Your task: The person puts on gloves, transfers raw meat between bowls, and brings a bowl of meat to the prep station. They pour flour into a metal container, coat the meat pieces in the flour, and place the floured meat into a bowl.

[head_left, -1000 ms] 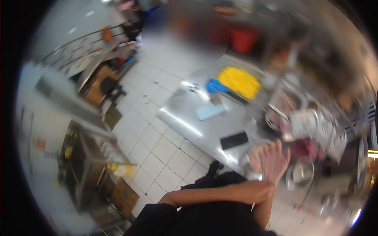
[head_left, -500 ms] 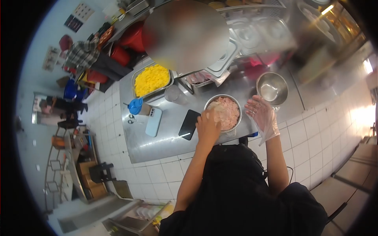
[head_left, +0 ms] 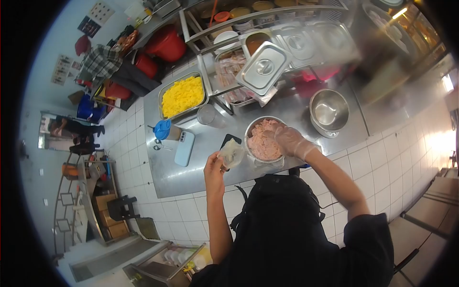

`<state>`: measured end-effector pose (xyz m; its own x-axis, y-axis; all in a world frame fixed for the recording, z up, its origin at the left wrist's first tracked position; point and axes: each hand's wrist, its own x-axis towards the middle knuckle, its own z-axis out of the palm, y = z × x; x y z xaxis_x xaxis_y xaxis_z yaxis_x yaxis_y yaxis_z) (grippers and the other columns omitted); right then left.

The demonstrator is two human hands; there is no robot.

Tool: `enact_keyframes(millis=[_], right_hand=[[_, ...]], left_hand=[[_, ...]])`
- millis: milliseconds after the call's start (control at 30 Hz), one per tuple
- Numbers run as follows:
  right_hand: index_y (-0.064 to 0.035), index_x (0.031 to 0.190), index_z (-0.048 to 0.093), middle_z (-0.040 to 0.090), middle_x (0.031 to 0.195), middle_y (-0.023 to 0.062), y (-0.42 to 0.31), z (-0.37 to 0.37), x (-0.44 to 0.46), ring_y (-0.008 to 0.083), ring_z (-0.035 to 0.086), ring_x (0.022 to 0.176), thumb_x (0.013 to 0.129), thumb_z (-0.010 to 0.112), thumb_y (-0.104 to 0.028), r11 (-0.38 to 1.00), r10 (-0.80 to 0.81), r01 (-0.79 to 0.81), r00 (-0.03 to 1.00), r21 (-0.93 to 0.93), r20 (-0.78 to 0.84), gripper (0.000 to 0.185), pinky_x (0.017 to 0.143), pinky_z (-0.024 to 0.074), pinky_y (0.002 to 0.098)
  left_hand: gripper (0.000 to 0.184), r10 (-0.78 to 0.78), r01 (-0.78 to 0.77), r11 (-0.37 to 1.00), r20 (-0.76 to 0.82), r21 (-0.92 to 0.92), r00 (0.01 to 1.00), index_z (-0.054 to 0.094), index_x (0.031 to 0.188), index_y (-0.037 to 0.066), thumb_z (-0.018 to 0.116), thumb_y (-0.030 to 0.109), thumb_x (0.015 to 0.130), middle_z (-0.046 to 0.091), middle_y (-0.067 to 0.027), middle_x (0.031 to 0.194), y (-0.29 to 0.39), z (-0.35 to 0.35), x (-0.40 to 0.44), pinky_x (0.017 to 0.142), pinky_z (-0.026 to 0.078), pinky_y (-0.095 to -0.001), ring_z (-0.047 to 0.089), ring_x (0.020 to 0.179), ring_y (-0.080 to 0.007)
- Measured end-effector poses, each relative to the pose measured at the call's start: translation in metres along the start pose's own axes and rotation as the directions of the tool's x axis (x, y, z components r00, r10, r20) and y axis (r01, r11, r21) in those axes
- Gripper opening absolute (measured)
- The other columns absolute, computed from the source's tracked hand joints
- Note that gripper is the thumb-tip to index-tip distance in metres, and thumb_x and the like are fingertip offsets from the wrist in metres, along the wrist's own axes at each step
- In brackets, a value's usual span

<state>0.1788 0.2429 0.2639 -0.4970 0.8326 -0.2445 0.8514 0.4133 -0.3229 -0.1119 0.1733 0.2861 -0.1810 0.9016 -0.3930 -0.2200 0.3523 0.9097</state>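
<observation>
A steel bowl (head_left: 248, 152) of pale pink raw meat (head_left: 262, 142) stands near the table edge in front of me. My right hand (head_left: 291, 142), in a clear plastic glove, reaches into the bowl from the right. Its fingers curl down into the meat, and the tips are partly hidden. Left of the bowl, my bare left hand (head_left: 216, 165) pinches a thin, see-through, pale wrapper (head_left: 232, 153) between thumb and fingers. Under the wrapper lies a dark phone (head_left: 231, 139), mostly covered from view.
Behind the phone are a light-blue phone (head_left: 184, 149), a blue-lidded cup (head_left: 164, 129), a clear cup (head_left: 206, 115) and a tray of yellow food (head_left: 183, 96). A steel bowl (head_left: 330, 111) stands at right; a metal lid (head_left: 264, 68) lies tilted on containers. A person (head_left: 107, 64) stands far left.
My left hand has moved left, away from the bowl, bringing the wrapper with it. My gloved right hand has come from the right of the bowl into the meat.
</observation>
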Motion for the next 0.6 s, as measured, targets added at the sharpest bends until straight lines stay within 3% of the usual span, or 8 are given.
enact_keyframes(millis=[67,133,233,300,367,467,600], right_hand=[[-0.0224,0.150,0.039,0.042,0.147,0.0275,-0.002,0.014,0.020,0.0360,0.050,0.132,0.086,0.058,-0.013,0.961,-0.118,0.131,0.991,-0.243,0.065,0.068,0.110,0.0401,0.0435],[-0.0197,0.145,0.044,0.042,0.144,0.0269,-0.003,0.022,0.031,0.0412,0.051,0.126,0.093,0.052,-0.019,0.947,-0.156,0.175,0.984,-0.268,0.090,0.053,0.104,0.0443,0.0429],[-0.0197,0.144,0.045,0.045,0.139,0.0255,0.019,0.082,0.064,0.0415,0.054,0.120,0.097,0.048,-0.023,0.955,0.009,0.015,0.997,-0.295,0.078,0.047,0.097,0.0479,0.0442],[-0.0207,0.145,0.044,0.049,0.133,0.0244,0.013,0.075,0.062,0.0397,0.057,0.115,0.097,0.047,-0.024,0.938,0.032,0.017,0.990,-0.347,0.136,0.048,0.092,0.0503,0.0457],[-0.0213,0.145,0.043,0.053,0.126,0.0232,-0.029,-0.012,0.039,0.0385,0.060,0.109,0.095,0.048,-0.024,0.890,-0.088,0.199,0.957,-0.410,0.275,0.050,0.085,0.0535,0.0471],[-0.0202,0.133,0.055,0.061,0.115,0.0203,-0.017,0.012,0.042,0.0372,0.065,0.099,0.091,0.054,-0.021,0.844,-0.140,0.229,0.967,-0.485,0.213,0.042,0.071,0.0561,0.0458],[-0.0134,0.107,0.067,0.065,0.102,0.0195,0.001,0.032,0.049,0.0376,0.067,0.090,0.085,0.059,-0.015,0.892,-0.256,0.260,0.965,-0.369,0.062,0.023,0.066,0.0562,0.0423]], left_hand=[[0.023,-0.070,0.067,0.988,-0.019,-0.138,0.997,0.059,0.118,0.006,0.058,0.015,0.097,0.063,-0.0021,0.106,-0.008,-0.012,-0.010,0.077,0.045,-0.0284,0.057,0.093,-0.0104],[0.024,-0.137,0.126,0.965,-0.033,-0.230,0.990,0.058,0.119,0.008,0.059,0.016,0.097,0.063,-0.0025,0.109,-0.018,-0.022,-0.017,0.078,0.045,-0.0289,0.057,0.095,-0.0109],[0.030,-0.185,0.162,0.955,-0.070,-0.250,0.980,0.053,0.123,0.008,0.059,0.018,0.095,0.060,-0.0045,0.112,-0.023,-0.021,-0.030,0.081,0.044,-0.0298,0.057,0.100,-0.0145],[0.028,-0.195,0.169,0.943,-0.063,-0.288,0.979,0.054,0.121,0.009,0.059,0.018,0.095,0.060,-0.0044,0.113,-0.035,-0.021,-0.033,0.081,0.044,-0.0301,0.057,0.100,-0.0150],[0.026,-0.203,0.176,0.933,-0.055,-0.312,0.978,0.055,0.120,0.009,0.059,0.018,0.096,0.062,-0.0038,0.111,-0.041,-0.023,-0.036,0.080,0.045,-0.0295,0.058,0.097,-0.0140],[0.023,-0.215,0.191,0.917,-0.031,-0.349,0.976,0.057,0.119,0.010,0.058,0.017,0.097,0.065,-0.0030,0.109,-0.050,-0.017,-0.037,0.077,0.047,-0.0274,0.060,0.094,-0.0120],[0.023,-0.258,0.249,0.892,0.029,-0.378,0.966,0.056,0.119,0.011,0.058,0.016,0.097,0.064,-0.0030,0.112,-0.049,-0.009,-0.038,0.077,0.047,-0.0291,0.060,0.096,-0.0128]])
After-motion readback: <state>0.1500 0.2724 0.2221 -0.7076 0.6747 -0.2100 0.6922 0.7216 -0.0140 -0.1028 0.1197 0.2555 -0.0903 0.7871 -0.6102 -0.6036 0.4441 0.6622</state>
